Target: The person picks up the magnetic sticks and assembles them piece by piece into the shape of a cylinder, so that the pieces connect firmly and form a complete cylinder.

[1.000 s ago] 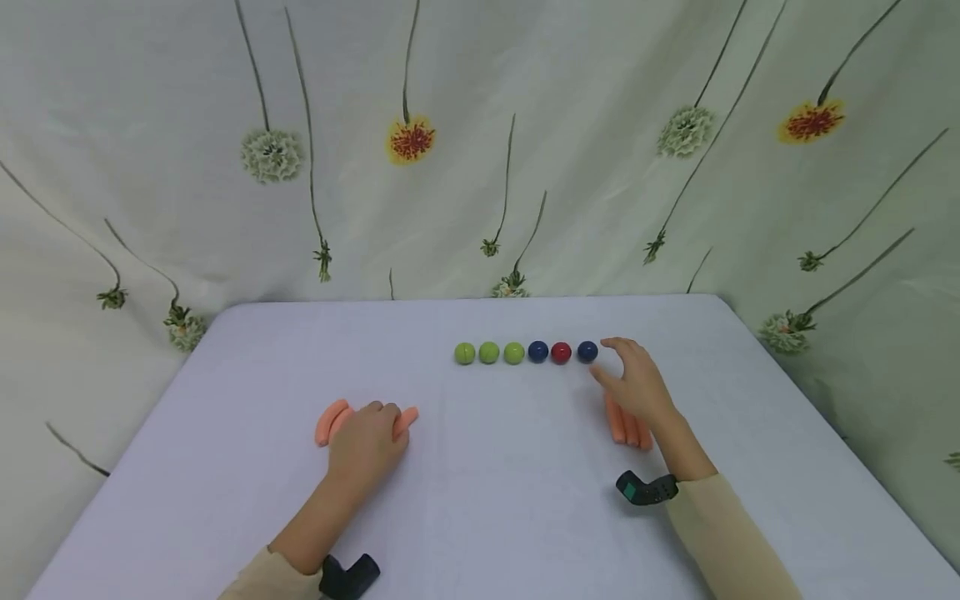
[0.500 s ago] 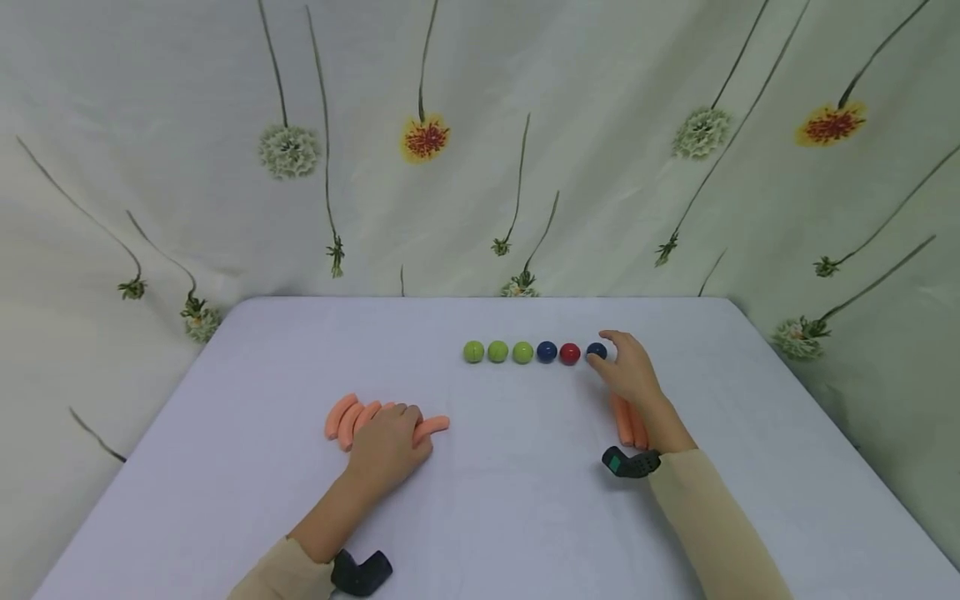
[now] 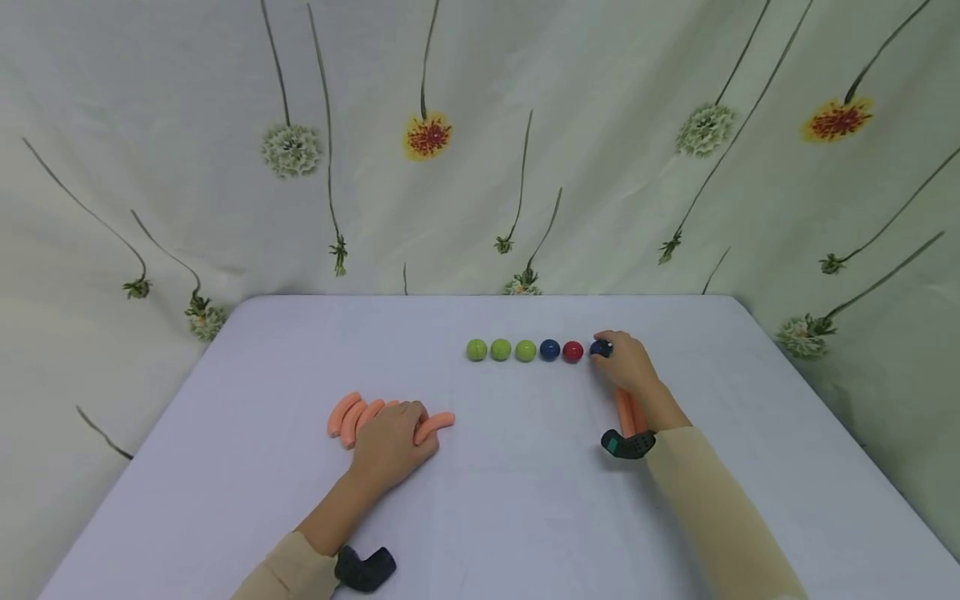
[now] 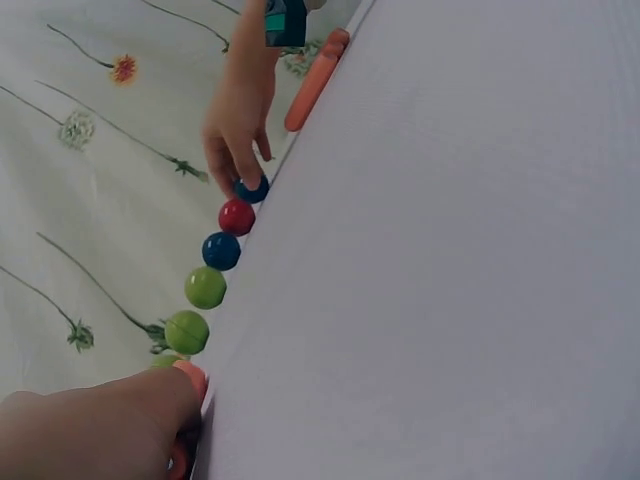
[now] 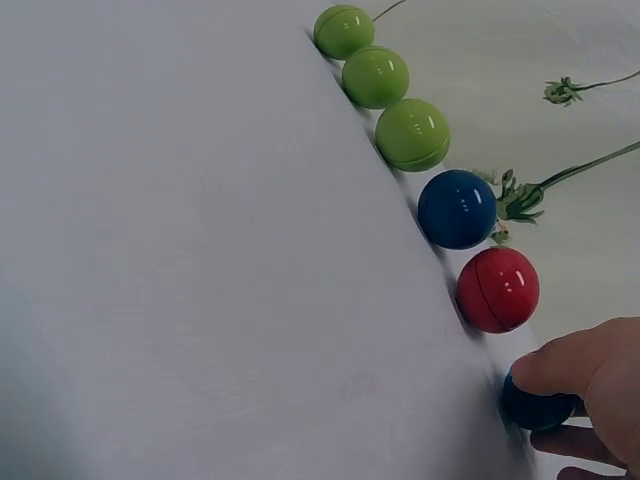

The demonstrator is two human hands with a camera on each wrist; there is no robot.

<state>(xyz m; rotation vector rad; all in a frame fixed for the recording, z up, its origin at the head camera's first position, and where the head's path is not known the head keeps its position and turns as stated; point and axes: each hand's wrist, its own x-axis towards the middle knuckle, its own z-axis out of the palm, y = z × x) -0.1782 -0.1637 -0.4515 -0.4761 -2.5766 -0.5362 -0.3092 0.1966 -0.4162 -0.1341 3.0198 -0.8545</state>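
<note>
- Pinched narrowly between the thumb and fingers of the right hand [image 3: 628, 362] is the end blue ball [image 5: 538, 411], at the right end of a row of balls; whether it touches the table [image 3: 510, 483] cannot be told.
- Curled fingers of the left hand [image 3: 393, 442] hold the gripped orange stick [image 3: 435, 426]; its free end juts out to the right and slightly away from the person, the visible length lying more sideways than its neighbours.
- Behind the table hangs a pale backdrop cloth [image 3: 592, 83] printed with flowers.
- Pale and smooth, the table spreads beneath both hands.
- Beige sleeves [image 3: 723, 517] cover both forearms, a dark wrist device [image 3: 628, 444] beside each cuff.
- Several other orange sticks [image 3: 343, 414] lie left of the left hand, side by side and slightly curved, long axes slanting from near left to far right; the hand partly hides some.
- Two right-side sticks [image 3: 624, 410] show below the right hand, long axes running away from the person, far ends leaning a little left.
- Left to right, the row runs sideways: three green balls [image 5: 412, 135], another blue ball [image 5: 457, 209], a red ball [image 5: 498, 290], then the pinched one.
</note>
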